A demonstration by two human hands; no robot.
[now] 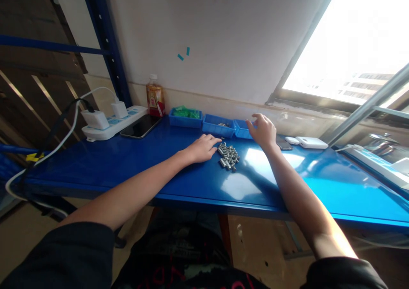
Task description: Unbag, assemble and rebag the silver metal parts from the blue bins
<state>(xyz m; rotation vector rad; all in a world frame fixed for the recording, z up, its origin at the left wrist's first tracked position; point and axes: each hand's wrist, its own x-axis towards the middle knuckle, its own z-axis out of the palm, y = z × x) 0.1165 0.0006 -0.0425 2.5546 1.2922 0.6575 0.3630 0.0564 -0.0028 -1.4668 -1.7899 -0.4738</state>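
Note:
A small pile of metal screws and cylindrical pieces (228, 156) lies on the blue table. My left hand (203, 148) rests at the pile's left edge, fingers stretched out over the tabletop and nothing visible in them. One small dark screw (223, 138) lies just beyond its fingertips. Raised at the right blue bin (242, 129), my right hand (263, 130) has its thumb and fingers apart and covers part of that bin. The middle blue bin (211, 129) holds a few metal pieces. Green plastic pieces (187, 112) fill the left blue bin (185, 121).
At the back left stand a bottle (155, 97), a phone (140, 126) and a power strip (128, 115) with plugged-in chargers. To the right lie another phone (283, 143), a white box-like device (311, 142) and a second power strip (373, 163). A wall closes off the back.

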